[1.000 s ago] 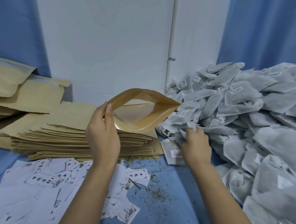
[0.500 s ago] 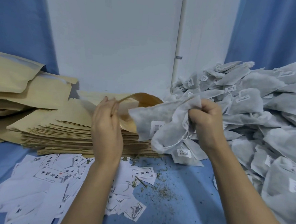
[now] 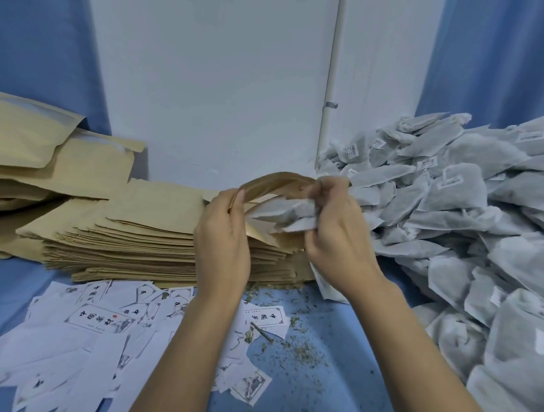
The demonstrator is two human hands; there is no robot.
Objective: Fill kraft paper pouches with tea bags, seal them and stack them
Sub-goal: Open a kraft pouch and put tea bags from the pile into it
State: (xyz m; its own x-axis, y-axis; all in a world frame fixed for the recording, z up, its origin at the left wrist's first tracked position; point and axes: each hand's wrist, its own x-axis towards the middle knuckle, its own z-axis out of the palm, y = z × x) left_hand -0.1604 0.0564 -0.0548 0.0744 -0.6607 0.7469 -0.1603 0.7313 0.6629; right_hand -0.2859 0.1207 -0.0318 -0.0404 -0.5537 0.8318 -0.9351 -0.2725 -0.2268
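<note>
— So, where are we with this one?

— Mid-fill, we'd say. Our left hand [image 3: 223,238] holds the open pouch [image 3: 275,180] just above the right end of the stack of flat pouches [image 3: 137,233], its grip pinching the near lip. Our right hand [image 3: 338,240] has its grip bunched round a few tea bags [image 3: 292,210], with their ends at the pouch's mouth.

— Anything finished?

— Possibly. Left of the stack lie bigger, puffier pouches [image 3: 46,162]. We take them for filled ones, but we cannot tell whether they are sealed. The pouch in hand is neither sealed nor stacked. Right of the stack the heap of tea bags [image 3: 484,223] is large, so we judge that most of the work is left.

— What can't we see?

— How many bags are in the grip, and whether any are already inside. The pouch's lower part is hidden behind our hands. The heap runs off the frame, and the labels [image 3: 101,318] in front of the stack are too small to read.
</note>
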